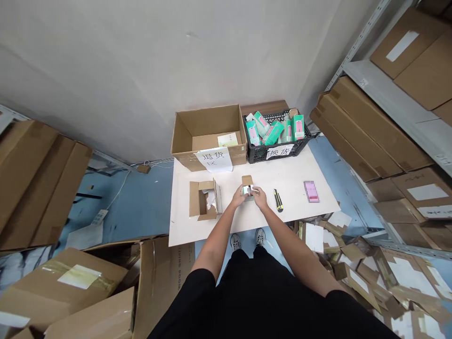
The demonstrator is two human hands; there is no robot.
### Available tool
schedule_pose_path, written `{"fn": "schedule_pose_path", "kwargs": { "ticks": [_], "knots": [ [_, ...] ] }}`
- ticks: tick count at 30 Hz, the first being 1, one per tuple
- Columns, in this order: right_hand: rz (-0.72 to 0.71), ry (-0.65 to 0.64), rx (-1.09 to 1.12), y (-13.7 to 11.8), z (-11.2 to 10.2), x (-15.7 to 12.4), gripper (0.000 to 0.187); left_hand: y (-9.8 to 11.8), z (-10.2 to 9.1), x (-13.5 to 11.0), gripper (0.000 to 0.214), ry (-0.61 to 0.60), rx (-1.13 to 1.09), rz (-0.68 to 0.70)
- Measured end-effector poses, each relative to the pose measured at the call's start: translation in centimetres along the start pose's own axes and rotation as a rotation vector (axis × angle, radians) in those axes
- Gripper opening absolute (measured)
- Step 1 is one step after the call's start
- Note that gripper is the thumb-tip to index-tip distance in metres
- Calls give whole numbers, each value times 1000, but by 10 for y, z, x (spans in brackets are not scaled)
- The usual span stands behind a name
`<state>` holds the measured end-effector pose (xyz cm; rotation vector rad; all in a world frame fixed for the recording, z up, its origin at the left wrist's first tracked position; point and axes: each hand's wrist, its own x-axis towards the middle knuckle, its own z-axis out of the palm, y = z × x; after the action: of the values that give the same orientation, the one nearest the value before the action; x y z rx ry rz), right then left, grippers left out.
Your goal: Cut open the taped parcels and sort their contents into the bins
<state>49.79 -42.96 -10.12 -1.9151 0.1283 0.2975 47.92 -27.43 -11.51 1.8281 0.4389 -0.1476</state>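
Note:
A small box [247, 180] with a brown flap standing up is between my hands, over the middle of the white table. A bit of green and white shows at its opening, with something small and dark there that I cannot make out. My left hand [239, 196] grips the box's left side. My right hand [260, 197] has its fingers closed at the right side of the opening. On the table to the right lies a black and yellow utility knife [278, 200]. An open small carton [194, 199] with white paper inside stands to the left.
At the back of the table [296, 181] stand a large open carton [183, 160] with a paper sign and a black crate [254, 154] of green and pink boxes. A pink packet [311, 191] lies at right. Heaped cartons [360, 278] and loaded shelves [391, 94] flank the table.

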Motion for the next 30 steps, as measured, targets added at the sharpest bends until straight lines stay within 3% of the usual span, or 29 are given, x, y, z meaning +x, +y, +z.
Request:
{"fn": "schedule_pose_path", "kwargs": {
  "ticks": [4,9,15,20,23,26,30],
  "knots": [
    [-9,-40,76,4,3,-10,28,-2,-5,3,68,-118,-131,106],
    [-55,36,246,17,2,-19,47,-13,-24,-7,51,-273,-50,157],
    [-110,56,188,33,5,-17,44,-19,-22,-5,35,-221,-5,233],
    [-183,62,89,46,2,-13,37,-29,-18,-5,42,-250,13,275],
    [-107,29,185,51,5,-9,48,-39,-11,-9,48,-170,-76,255],
    [-35,-53,327,51,9,1,62,-43,2,-6,55,-9,-127,183],
    [-25,-109,353,38,1,27,55,-27,15,12,51,121,-148,104]
  ]
}}
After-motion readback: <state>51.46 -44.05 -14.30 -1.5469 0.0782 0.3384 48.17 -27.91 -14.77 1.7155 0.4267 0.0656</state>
